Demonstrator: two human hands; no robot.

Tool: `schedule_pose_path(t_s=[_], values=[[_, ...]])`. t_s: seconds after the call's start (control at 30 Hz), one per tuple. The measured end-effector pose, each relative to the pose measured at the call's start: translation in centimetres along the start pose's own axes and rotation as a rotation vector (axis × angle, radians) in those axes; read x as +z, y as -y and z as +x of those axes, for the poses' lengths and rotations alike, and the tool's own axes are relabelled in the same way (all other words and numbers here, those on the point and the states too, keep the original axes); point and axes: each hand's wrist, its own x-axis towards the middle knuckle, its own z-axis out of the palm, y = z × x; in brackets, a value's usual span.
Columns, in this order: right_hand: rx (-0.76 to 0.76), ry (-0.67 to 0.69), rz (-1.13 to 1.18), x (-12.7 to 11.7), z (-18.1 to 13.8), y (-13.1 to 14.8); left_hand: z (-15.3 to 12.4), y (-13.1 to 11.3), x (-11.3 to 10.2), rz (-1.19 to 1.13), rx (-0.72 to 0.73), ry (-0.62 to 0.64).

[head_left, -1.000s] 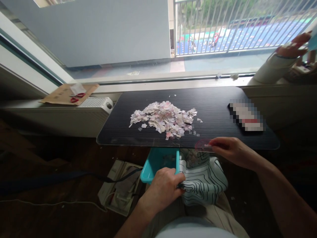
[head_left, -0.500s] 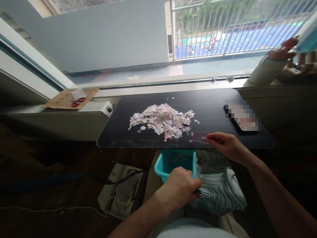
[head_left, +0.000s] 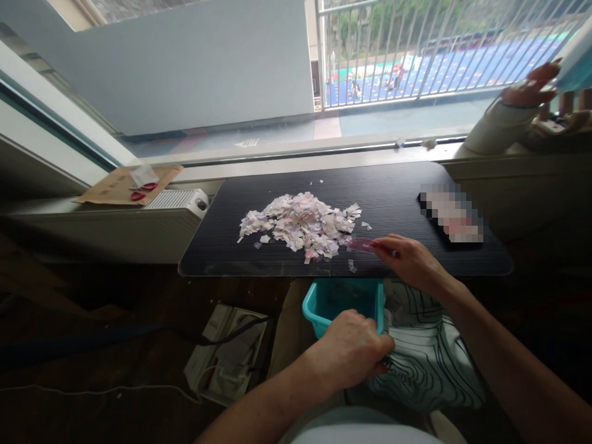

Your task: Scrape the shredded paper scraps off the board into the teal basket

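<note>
A heap of small pink and white paper scraps (head_left: 303, 225) lies in the middle of a black tabletop (head_left: 398, 191). My right hand (head_left: 409, 259) is closed on a thin pink translucent plastic piece (head_left: 362, 245), which rests on the table just right of the heap. Under the table's near edge my left hand (head_left: 354, 348) grips the rim of a teal plastic bin (head_left: 340, 299). A white cloth with black wavy lines (head_left: 428, 348) lies on my lap to the right of the bin.
A blurred flat object (head_left: 451, 213) lies at the table's right. Another person's sleeved arm and hand (head_left: 518, 111) rest on the window sill at far right. Red scissors (head_left: 139, 194) sit on brown card (head_left: 115, 185) on the left ledge. A power strip with cables (head_left: 222, 357) lies on the floor.
My right hand has moved the pink plastic piece from the table's near edge up to the right side of the heap. My left hand has shifted the teal bin to the right.
</note>
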Motion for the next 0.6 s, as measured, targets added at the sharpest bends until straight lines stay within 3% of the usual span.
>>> schedule_pose_path(t_s=[0.13,0.33,0.5,0.6], values=[[-0.02,0.1,0.052,-0.3,-0.6,0.2,0.1,0.0,0.1,-0.004,0.004,0.0],[0.022,0.009,0.093,0.2,-1.1,-0.9,0.4,0.0,0.1,-0.008,0.015,-0.015],[-0.027,0.128,0.133,0.3,-1.7,-1.0,0.4,0.0,-0.1,-0.011,0.014,0.005],[-0.029,0.081,0.151,0.3,-1.3,-0.8,0.4,-0.1,-0.2,-0.011,0.013,0.018]])
